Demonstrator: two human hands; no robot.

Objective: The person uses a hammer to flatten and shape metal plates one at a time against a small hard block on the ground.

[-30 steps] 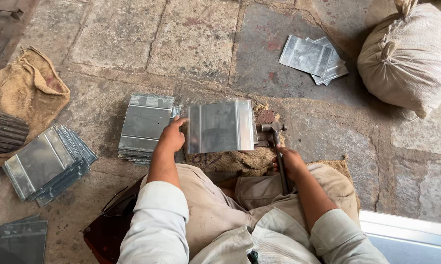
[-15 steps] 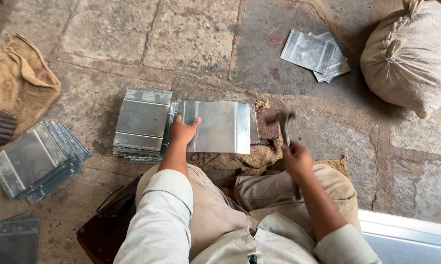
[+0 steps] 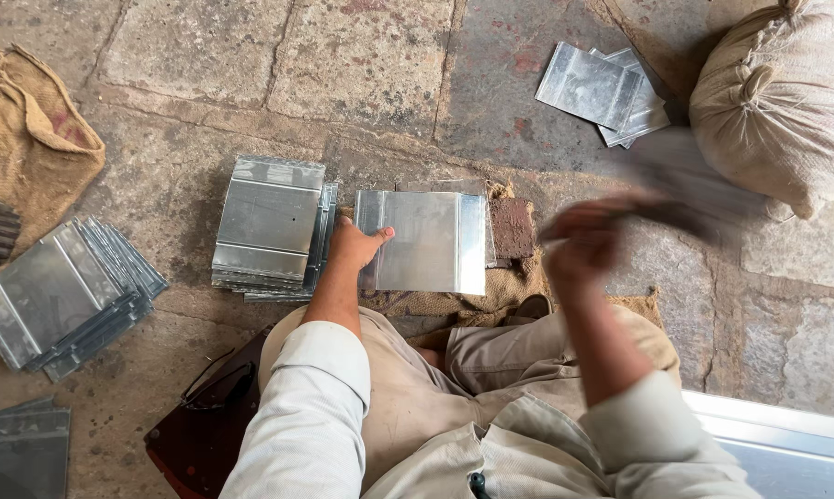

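Note:
My left hand (image 3: 354,246) presses on the left edge of a flat shiny metal sheet (image 3: 426,242) that lies on a strip of burlap on the stone floor. My right hand (image 3: 579,242) is raised to the right of the sheet and grips a hammer (image 3: 685,189), which is blurred by motion and points up to the right. A rusty brown block (image 3: 511,227) sits at the sheet's right edge. A stack of similar folded metal sheets (image 3: 269,226) lies just left of my left hand.
Another fanned pile of metal sheets (image 3: 61,296) lies at the far left, more (image 3: 20,448) at the bottom left, and a few (image 3: 602,92) at the top right. A full burlap sack (image 3: 786,92) stands at the right, an empty one (image 3: 24,148) at the left.
My right hand has lifted the hammer from beside my knee up and to the right. My left hand stays on the sheet's left edge.

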